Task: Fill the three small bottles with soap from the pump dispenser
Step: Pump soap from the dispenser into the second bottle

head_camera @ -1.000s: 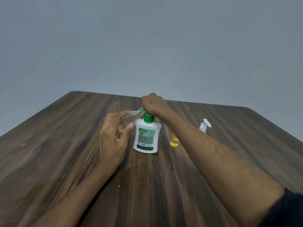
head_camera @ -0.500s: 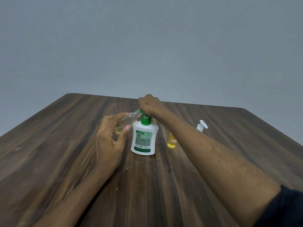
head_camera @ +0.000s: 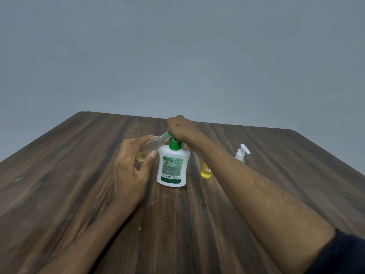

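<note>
A white pump dispenser [head_camera: 173, 167] with a green collar and label stands mid-table. My right hand [head_camera: 178, 127] lies on top of its green pump head, fingers curled over it. My left hand [head_camera: 132, 165] holds a small clear bottle [head_camera: 151, 146] tilted, its mouth up against the green nozzle; a little yellowish soap sits in its lower end. A small bottle of yellow liquid [head_camera: 205, 170] stands right of the dispenser, partly hidden by my right forearm. Behind that forearm stands another small bottle with a white pump top [head_camera: 242, 153].
The dark wooden table [head_camera: 79, 175] stretches wide on both sides, with rounded far corners. A plain grey wall rises behind it. A few pale specks lie on the wood in front of the dispenser.
The view has shifted slightly; both hands keep their hold, the small bottle stays at the nozzle and my right hand stays on the pump head.
</note>
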Available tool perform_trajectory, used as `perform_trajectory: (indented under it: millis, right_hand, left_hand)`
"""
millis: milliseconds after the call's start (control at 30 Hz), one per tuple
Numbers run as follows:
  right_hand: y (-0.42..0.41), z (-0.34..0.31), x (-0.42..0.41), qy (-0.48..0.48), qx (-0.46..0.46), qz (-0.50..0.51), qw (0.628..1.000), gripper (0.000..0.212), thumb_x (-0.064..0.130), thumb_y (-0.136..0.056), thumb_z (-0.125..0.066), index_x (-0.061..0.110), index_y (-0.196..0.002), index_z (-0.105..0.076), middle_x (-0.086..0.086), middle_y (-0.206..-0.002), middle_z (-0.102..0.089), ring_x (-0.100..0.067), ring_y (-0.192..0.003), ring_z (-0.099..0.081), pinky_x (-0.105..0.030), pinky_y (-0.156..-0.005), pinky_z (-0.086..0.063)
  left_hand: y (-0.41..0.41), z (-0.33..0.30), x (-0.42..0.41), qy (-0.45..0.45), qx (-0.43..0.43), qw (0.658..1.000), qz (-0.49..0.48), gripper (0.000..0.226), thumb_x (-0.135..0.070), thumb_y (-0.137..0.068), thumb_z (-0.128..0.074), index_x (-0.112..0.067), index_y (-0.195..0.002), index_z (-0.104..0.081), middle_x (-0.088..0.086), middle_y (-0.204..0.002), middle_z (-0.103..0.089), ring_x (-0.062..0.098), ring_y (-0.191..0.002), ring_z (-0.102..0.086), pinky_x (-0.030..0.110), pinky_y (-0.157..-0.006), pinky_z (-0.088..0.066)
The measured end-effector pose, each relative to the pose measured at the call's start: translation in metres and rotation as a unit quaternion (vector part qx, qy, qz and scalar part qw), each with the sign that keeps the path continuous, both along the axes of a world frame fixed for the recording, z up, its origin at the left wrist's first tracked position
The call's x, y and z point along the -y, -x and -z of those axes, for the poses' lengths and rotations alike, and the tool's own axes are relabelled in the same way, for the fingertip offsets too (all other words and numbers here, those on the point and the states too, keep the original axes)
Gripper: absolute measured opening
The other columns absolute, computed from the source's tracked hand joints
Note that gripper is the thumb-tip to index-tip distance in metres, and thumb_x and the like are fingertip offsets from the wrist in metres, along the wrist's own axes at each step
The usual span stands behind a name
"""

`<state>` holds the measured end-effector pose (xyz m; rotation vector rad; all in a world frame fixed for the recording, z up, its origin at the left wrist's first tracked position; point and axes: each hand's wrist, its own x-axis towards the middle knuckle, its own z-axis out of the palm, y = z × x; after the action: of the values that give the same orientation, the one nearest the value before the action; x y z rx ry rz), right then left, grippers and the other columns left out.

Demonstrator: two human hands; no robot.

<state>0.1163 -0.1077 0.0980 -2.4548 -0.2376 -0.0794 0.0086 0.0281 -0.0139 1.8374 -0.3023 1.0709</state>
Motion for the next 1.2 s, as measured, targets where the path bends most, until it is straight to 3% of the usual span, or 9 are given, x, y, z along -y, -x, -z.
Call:
perform_trajectory:
  millis: [200, 333, 467, 567, 700, 867, 1000, 1133, 1200]
  right_hand:
    - [0.0042, -0.0086, -0.0071, -0.016, 0.005, 0.007, 1.000, 0.031, 0.034, -0.081, -0.035, 0.012, -0.081, -0.057, -0.007, -0.095, -0.071, -0.028, -0.086, -0.063, -0.039, -0.082, -0.050]
    - [0.0031, -0.0014, -0.0011, -0.017, -0.012, 0.002, 1.000, 0.024, 0.026, -0.088, -0.038, 0.012, -0.074, -0.051, -0.008, -0.091, -0.067, -0.025, -0.075, -0.053, -0.033, -0.064, -0.038]
    - [0.0015, -0.0057, -0.0062, -0.015, 0.011, 0.008, 1.000, 0.030, 0.033, -0.084, -0.035, 0.012, -0.079, -0.056, -0.008, -0.092, -0.070, -0.026, -0.082, -0.059, -0.038, -0.075, -0.046]
    - [0.0001, -0.0004, -0.0061, 0.011, -0.002, 0.004, 1.000, 0.029, 0.031, -0.085, -0.035, 0.012, -0.075, -0.053, -0.007, -0.088, -0.066, -0.027, -0.080, -0.056, -0.034, -0.067, -0.043]
    - [0.0036, -0.0062, -0.0067, -0.002, 0.014, 0.012, 1.000, 0.030, 0.034, -0.084, -0.034, 0.013, -0.080, -0.054, -0.009, -0.090, -0.067, -0.028, -0.082, -0.059, -0.042, -0.082, -0.048]
    - [0.0016, -0.0006, -0.0062, 0.011, 0.013, 0.022, 1.000, 0.027, 0.031, -0.089, -0.034, 0.013, -0.078, -0.052, -0.008, -0.086, -0.062, -0.026, -0.079, -0.055, -0.039, -0.077, -0.045]
    - [0.0044, -0.0066, -0.0079, -0.015, 0.008, 0.012, 1.000, 0.031, 0.035, -0.084, -0.034, 0.013, -0.082, -0.055, -0.009, -0.093, -0.069, -0.029, -0.087, -0.061, -0.043, -0.086, -0.049]
    - [0.0019, -0.0017, -0.0036, -0.002, -0.005, 0.009, 1.000, 0.026, 0.029, -0.092, -0.037, 0.013, -0.079, -0.053, -0.009, -0.095, -0.066, -0.027, -0.084, -0.056, -0.035, -0.069, -0.042]
    - [0.0015, -0.0046, -0.0038, 0.000, 0.006, 0.006, 1.000, 0.026, 0.029, -0.093, -0.037, 0.013, -0.079, -0.052, -0.010, -0.095, -0.067, -0.026, -0.082, -0.057, -0.036, -0.073, -0.043]
  left_hand:
    - [0.0005, -0.0012, 0.0011, 0.004, 0.003, 1.000, -0.005, 0.032, -0.026, -0.100, -0.069, -0.017, -0.130, -0.071, -0.003, -0.117, -0.066, 0.007, -0.106, -0.064, 0.016, -0.083, -0.047]
    - [-0.0004, 0.0011, 0.0002, -0.002, -0.002, 1.000, 0.000, 0.032, -0.028, -0.100, -0.068, -0.018, -0.131, -0.071, -0.003, -0.119, -0.066, 0.008, -0.109, -0.064, 0.019, -0.085, -0.049]
    - [-0.0002, -0.0003, 0.0005, -0.001, 0.003, 1.000, -0.002, 0.032, -0.028, -0.101, -0.067, -0.019, -0.131, -0.070, -0.004, -0.119, -0.066, 0.006, -0.107, -0.064, 0.021, -0.084, -0.049]
    - [-0.0014, 0.0013, -0.0001, -0.007, -0.001, 1.000, -0.002, 0.032, -0.028, -0.100, -0.067, -0.019, -0.131, -0.070, -0.004, -0.119, -0.066, 0.008, -0.108, -0.064, 0.022, -0.084, -0.050]
    - [0.0007, -0.0008, 0.0006, -0.008, 0.005, 1.000, -0.006, 0.033, -0.028, -0.100, -0.067, -0.017, -0.131, -0.070, -0.005, -0.119, -0.066, 0.005, -0.109, -0.063, 0.018, -0.085, -0.049]
    - [-0.0008, 0.0007, 0.0003, -0.012, 0.002, 1.000, -0.005, 0.032, -0.028, -0.100, -0.067, -0.017, -0.131, -0.070, -0.007, -0.118, -0.065, 0.003, -0.109, -0.062, 0.018, -0.085, -0.049]
    - [0.0003, -0.0015, 0.0011, -0.009, 0.007, 1.000, -0.012, 0.032, -0.027, -0.100, -0.067, -0.017, -0.130, -0.070, -0.006, -0.117, -0.064, 0.002, -0.107, -0.061, 0.015, -0.084, -0.047]
    - [-0.0007, 0.0007, 0.0007, -0.007, -0.003, 1.000, -0.004, 0.033, -0.026, -0.100, -0.067, -0.016, -0.131, -0.070, -0.005, -0.119, -0.065, 0.005, -0.108, -0.063, 0.017, -0.085, -0.049]
    - [0.0002, -0.0006, 0.0006, -0.003, -0.002, 1.000, -0.005, 0.033, -0.026, -0.100, -0.067, -0.016, -0.131, -0.070, -0.004, -0.119, -0.066, 0.006, -0.108, -0.064, 0.018, -0.085, -0.049]
